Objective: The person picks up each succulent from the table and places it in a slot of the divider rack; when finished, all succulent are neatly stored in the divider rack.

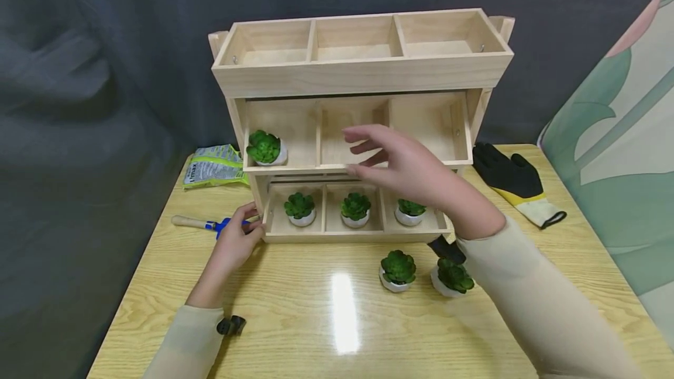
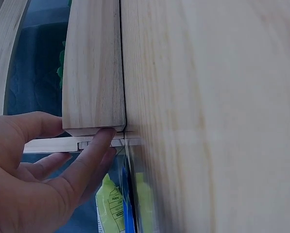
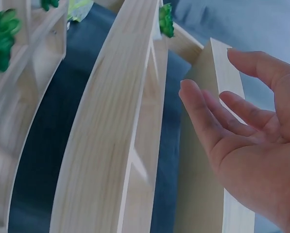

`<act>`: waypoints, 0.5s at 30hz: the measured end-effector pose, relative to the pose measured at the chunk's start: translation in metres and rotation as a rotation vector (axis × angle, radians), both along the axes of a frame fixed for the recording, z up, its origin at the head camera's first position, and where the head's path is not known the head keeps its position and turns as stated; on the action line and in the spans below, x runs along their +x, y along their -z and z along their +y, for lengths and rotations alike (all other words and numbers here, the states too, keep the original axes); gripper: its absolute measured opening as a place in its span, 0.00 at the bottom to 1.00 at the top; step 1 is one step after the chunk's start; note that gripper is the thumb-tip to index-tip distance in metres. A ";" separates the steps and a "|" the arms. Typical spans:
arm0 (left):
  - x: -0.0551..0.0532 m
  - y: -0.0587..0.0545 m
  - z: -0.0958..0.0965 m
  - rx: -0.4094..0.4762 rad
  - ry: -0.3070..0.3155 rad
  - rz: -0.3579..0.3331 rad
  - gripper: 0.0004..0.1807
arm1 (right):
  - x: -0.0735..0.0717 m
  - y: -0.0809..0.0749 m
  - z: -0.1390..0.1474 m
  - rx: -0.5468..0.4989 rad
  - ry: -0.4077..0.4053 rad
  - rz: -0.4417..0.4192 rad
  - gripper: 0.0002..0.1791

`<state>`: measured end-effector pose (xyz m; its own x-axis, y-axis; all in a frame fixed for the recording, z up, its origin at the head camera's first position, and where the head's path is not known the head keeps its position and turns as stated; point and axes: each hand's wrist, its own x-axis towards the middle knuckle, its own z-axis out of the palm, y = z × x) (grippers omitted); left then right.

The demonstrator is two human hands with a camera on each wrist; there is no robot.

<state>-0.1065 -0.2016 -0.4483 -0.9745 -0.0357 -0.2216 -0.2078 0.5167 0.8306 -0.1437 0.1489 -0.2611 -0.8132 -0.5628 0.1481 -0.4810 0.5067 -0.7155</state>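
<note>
A wooden three-tier plant shelf (image 1: 363, 78) stands at the back of the table. My left hand (image 1: 239, 238) grips its bottom tray's left front corner; in the left wrist view, fingers press against the end of the front board (image 2: 93, 68). My right hand (image 1: 400, 162) hovers before the middle tier, fingers loosely bent and holding nothing. One potted succulent (image 1: 265, 148) sits in that tier's left compartment. The bottom tray holds a left succulent (image 1: 299, 208), a middle one (image 1: 355, 209) and a right one (image 1: 410, 210), partly hidden by my right hand.
Two more potted succulents, one (image 1: 398, 271) beside the other (image 1: 451, 278), stand on the table in front of the shelf. On the left lie a green-and-grey bag (image 1: 216, 166) and a blue trowel with a wooden handle (image 1: 192, 222). A black-and-yellow glove (image 1: 516, 183) lies right.
</note>
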 end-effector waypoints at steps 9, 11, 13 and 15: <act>0.001 0.000 -0.001 0.011 0.004 0.003 0.36 | 0.023 0.013 0.048 0.011 0.067 0.025 0.31; 0.001 0.000 -0.001 0.017 0.004 0.003 0.35 | 0.029 0.017 0.058 0.024 0.081 0.037 0.31; 0.000 0.000 -0.001 0.021 0.002 0.002 0.35 | 0.035 0.021 0.066 0.047 0.098 0.064 0.31; 0.000 0.001 -0.001 0.022 -0.002 0.002 0.35 | 0.041 0.026 0.075 0.067 0.118 0.098 0.31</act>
<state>-0.1069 -0.2025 -0.4496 -0.9748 -0.0324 -0.2208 -0.2073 0.4982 0.8420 -0.1029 0.2236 -0.2871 -0.8578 -0.4756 0.1950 -0.4810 0.6089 -0.6308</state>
